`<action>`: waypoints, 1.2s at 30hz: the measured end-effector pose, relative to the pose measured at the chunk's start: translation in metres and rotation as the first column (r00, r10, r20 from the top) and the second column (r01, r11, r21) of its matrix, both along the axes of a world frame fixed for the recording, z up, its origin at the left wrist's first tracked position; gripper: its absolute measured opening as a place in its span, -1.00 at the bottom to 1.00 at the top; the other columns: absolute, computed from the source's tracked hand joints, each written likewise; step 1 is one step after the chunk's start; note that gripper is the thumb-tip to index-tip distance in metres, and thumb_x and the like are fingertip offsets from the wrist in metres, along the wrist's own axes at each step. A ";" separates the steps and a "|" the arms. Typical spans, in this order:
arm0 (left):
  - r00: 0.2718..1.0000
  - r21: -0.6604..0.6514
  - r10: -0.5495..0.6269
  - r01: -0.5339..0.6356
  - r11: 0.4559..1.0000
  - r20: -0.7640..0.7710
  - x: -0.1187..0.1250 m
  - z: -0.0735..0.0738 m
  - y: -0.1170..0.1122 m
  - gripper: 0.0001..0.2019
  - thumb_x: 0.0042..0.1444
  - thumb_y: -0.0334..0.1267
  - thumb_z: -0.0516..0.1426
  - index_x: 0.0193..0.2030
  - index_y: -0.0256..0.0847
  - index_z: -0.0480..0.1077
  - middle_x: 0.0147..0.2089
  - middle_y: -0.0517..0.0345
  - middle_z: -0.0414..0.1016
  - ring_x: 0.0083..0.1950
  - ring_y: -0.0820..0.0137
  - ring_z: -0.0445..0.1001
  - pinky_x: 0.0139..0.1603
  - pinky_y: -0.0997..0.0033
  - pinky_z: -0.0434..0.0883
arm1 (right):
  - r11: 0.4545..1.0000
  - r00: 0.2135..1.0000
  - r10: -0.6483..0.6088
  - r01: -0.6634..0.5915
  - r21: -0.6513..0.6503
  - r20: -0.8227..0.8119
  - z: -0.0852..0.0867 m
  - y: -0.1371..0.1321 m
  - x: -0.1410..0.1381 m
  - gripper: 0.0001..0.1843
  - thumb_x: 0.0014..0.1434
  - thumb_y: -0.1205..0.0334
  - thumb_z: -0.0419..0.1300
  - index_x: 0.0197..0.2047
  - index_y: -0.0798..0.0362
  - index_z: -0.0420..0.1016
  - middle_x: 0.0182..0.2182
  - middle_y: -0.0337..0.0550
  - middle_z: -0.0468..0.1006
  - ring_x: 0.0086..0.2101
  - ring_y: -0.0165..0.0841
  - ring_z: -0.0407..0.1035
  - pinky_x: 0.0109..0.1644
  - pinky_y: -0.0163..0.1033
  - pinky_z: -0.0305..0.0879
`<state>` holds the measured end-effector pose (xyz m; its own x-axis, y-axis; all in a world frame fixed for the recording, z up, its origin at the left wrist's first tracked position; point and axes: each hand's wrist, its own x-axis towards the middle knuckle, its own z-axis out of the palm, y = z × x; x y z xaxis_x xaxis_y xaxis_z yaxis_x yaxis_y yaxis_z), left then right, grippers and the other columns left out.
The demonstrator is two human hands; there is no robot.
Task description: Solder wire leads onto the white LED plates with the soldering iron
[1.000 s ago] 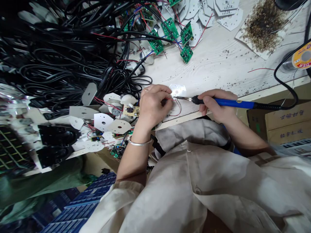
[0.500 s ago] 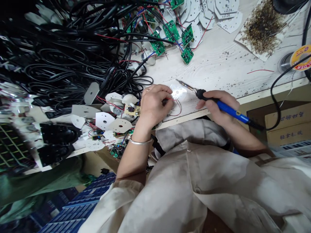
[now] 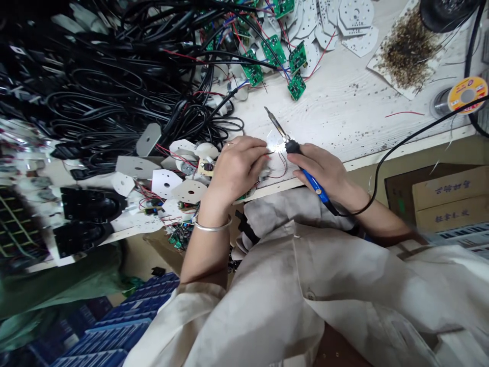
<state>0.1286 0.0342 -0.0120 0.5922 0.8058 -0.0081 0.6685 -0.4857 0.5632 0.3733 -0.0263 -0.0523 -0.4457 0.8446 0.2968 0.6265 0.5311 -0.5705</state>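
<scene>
My left hand (image 3: 235, 168) is curled, its fingertips pinching thin red and black wires (image 3: 280, 168) beside a small white round LED board (image 3: 275, 140) on the bench edge. My right hand (image 3: 324, 171) is wrapped round a blue-handled soldering iron (image 3: 305, 168). The iron's metal tip (image 3: 272, 118) points up and away from the board, lifted off it. Both hands almost meet over the board. A silver bangle (image 3: 212, 226) sits on my left wrist.
A big tangle of black cables (image 3: 114, 76) fills the left. Green circuit boards (image 3: 273, 48) and white round boards (image 3: 355, 15) lie at the back. A solder spool (image 3: 466, 92), a pile of brown debris (image 3: 410, 46), cardboard boxes (image 3: 446, 199) and blue crates (image 3: 114, 331) surround the bench.
The soldering iron swung from lying level with its tip on the board to pointing up and away. My right hand moved left, close to my left hand.
</scene>
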 end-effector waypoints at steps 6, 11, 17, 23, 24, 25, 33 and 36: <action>0.988 0.026 0.154 -0.153 0.988 -0.018 0.008 0.000 -0.002 -0.74 0.36 -0.17 0.07 -0.06 -0.13 0.59 -0.15 0.07 0.64 -0.09 0.27 0.56 0.05 0.23 0.46 | 0.998 0.996 0.017 -0.012 -0.063 0.084 0.005 0.004 -0.004 -0.61 0.44 0.14 0.00 0.27 -0.14 0.34 0.15 -0.09 0.56 0.13 -0.24 0.49 0.33 0.09 0.44; 0.936 -0.033 0.342 -0.340 0.940 0.085 0.019 -0.004 -0.010 -0.81 0.30 -0.18 0.14 -0.19 -0.14 0.58 -0.23 0.14 0.65 -0.20 0.34 0.57 -0.08 0.32 0.47 | 0.985 0.985 -0.170 0.171 -0.021 0.038 0.000 -0.012 -0.023 -0.54 0.42 0.08 0.04 0.32 0.00 0.30 0.12 0.03 0.60 0.11 -0.20 0.52 0.28 -0.01 0.49; 0.950 -0.002 0.309 -0.309 0.951 0.050 0.026 -0.005 -0.017 -0.85 0.22 -0.25 0.20 -0.37 -0.11 0.53 -0.26 0.19 0.63 -0.17 0.31 0.56 0.05 0.17 0.42 | 0.969 0.969 -0.246 0.246 -0.015 -0.017 -0.008 -0.020 -0.039 -0.53 0.43 0.06 0.01 0.34 -0.05 0.27 0.16 -0.01 0.59 0.13 -0.21 0.52 0.32 -0.01 0.47; 0.924 0.097 0.383 -0.381 0.919 -0.003 0.039 -0.012 -0.025 -0.86 0.16 -0.35 0.19 -0.42 -0.11 0.42 -0.16 0.26 0.67 -0.07 0.27 0.57 0.22 0.00 0.28 | 0.965 0.964 -0.230 0.208 -0.162 -0.135 -0.004 -0.019 -0.030 -0.49 0.41 -0.04 0.02 0.35 -0.09 0.26 0.17 -0.02 0.59 0.16 -0.18 0.51 0.31 0.06 0.48; 0.924 0.107 0.381 -0.379 0.919 -0.007 0.039 -0.013 -0.025 -0.86 0.16 -0.35 0.19 -0.43 -0.11 0.41 -0.17 0.26 0.67 -0.08 0.27 0.57 0.22 -0.01 0.28 | 0.961 0.957 -0.232 0.200 -0.190 -0.171 0.001 -0.019 -0.028 -0.50 0.41 -0.06 0.03 0.33 -0.09 0.28 0.17 -0.03 0.59 0.15 -0.19 0.51 0.29 0.05 0.49; 0.925 0.116 0.379 -0.375 0.920 -0.010 0.039 -0.013 -0.025 -0.86 0.16 -0.36 0.19 -0.43 -0.11 0.40 -0.17 0.26 0.66 -0.08 0.27 0.56 0.22 -0.02 0.28 | 0.954 0.945 -0.247 0.199 -0.222 -0.216 0.006 -0.020 -0.025 -0.49 0.40 -0.08 0.05 0.32 -0.09 0.31 0.15 -0.04 0.60 0.14 -0.19 0.52 0.27 0.03 0.51; 0.937 0.070 0.349 -0.347 0.935 -0.007 0.036 -0.011 -0.025 -0.84 0.15 -0.38 0.16 -0.45 -0.13 0.39 -0.11 0.16 0.65 -0.06 0.26 0.55 0.19 0.06 0.37 | 0.798 0.540 -0.584 0.246 -0.550 -0.606 0.021 -0.018 -0.002 -0.63 0.33 -0.19 0.14 -0.18 -0.11 0.59 -0.62 -0.35 0.51 -0.66 -0.45 0.37 -0.55 -0.28 0.39; 0.936 0.082 0.352 -0.351 0.933 -0.006 0.036 -0.011 -0.026 -0.86 0.14 -0.37 0.16 -0.44 -0.13 0.41 -0.12 0.14 0.65 -0.06 0.26 0.55 0.12 0.12 0.40 | 0.775 0.518 -0.599 0.184 -0.605 -0.611 0.017 -0.015 -0.002 -0.65 0.28 -0.19 0.21 -0.24 -0.10 0.61 -0.67 -0.36 0.48 -0.70 -0.46 0.34 -0.61 -0.30 0.32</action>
<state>0.1644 0.0086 -0.0233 0.2712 0.9610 0.0542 0.8153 -0.2593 0.5178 0.3709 -0.0414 -0.0356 0.1724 0.9812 -0.0867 -0.0545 -0.0784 -0.9954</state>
